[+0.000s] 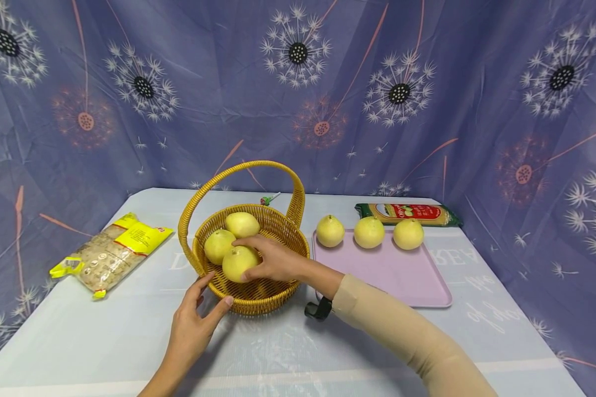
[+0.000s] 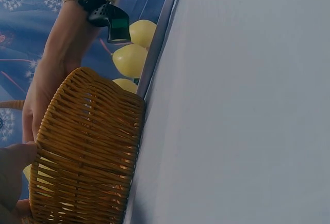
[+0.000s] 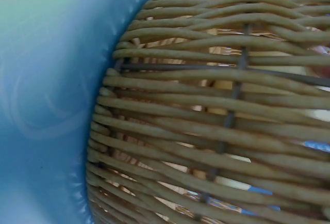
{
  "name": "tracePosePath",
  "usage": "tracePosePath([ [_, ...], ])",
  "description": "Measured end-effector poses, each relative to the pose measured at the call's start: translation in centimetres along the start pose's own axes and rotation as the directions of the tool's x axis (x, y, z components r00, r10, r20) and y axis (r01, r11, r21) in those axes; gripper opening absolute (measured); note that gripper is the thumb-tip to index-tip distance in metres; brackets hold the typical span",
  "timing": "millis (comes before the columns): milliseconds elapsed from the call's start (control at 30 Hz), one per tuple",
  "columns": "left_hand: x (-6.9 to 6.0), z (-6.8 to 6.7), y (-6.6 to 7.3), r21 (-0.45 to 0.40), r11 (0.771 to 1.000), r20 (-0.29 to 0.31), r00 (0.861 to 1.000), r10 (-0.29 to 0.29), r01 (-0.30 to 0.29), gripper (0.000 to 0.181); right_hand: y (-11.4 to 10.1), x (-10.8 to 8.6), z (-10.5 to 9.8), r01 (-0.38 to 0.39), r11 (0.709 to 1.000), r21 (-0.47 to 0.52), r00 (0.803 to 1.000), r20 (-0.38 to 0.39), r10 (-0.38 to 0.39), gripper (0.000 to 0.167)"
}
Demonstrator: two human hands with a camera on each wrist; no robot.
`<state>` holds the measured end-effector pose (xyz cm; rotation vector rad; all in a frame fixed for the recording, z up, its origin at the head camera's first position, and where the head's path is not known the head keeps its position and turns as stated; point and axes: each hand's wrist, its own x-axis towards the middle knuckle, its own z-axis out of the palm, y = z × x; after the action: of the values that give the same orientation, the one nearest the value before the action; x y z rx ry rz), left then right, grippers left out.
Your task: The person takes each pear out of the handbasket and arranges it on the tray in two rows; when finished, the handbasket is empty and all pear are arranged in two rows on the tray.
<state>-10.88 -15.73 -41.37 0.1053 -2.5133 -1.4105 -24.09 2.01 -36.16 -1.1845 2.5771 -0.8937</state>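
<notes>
A yellow wicker basket with a tall hoop handle stands on the table. Inside are three round, yellow-green pears. My right hand reaches over the basket's right rim and grips the front pear; the left pear and rear pear lie against it. At the basket's front left, my left hand touches the rim with thumb and fingers spread apart. The left wrist view shows its thumb on the rim. Woven basket wall fills most of the right wrist view, which hides the right fingers.
Right of the basket is a pink-purple tray, with three more pears in a row along its far edge. A pasta packet lies behind them. A yellow-and-clear food bag sits at left, and a lollipop lies behind the basket.
</notes>
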Motion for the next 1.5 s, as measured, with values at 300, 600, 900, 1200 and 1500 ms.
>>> tracePosePath([
  [300, 0.0, 0.0, 0.0, -0.002, 1.0, -0.003, 1.0, 0.003, -0.003, 0.064, -0.4, -1.1, -1.4, 0.028, 0.995, 0.093, 0.997, -0.073, -0.022, 0.069],
  [600, 0.0, 0.0, -0.1, -0.003, 1.0, 0.004, 1.0, -0.012, 0.012, 0.064, -0.5, -2.5, -2.7, 0.037, 0.985, 0.171, 0.99, -0.139, -0.013, 0.069],
  [900, 0.0, -0.1, 0.0, -0.007, 1.0, 0.011, 1.0, -0.025, 0.025, 0.065, -0.2, -4.4, -4.2, 0.06, 0.968, 0.245, 0.981, -0.196, -0.011, 0.07],
  [1200, 0.0, 0.0, 0.0, -0.012, 0.999, 0.019, 0.999, -0.034, 0.034, 0.065, 0.6, -6.2, -5.2, 0.065, 0.919, 0.388, 0.974, -0.226, 0.026, 0.07],
  [1500, -0.1, -0.1, 0.0, -0.01, 0.999, 0.022, 0.999, -0.031, 0.031, 0.065, 1.4, -8.1, -6.4, 0.071, 0.917, 0.392, 0.96, -0.277, 0.044, 0.071],
])
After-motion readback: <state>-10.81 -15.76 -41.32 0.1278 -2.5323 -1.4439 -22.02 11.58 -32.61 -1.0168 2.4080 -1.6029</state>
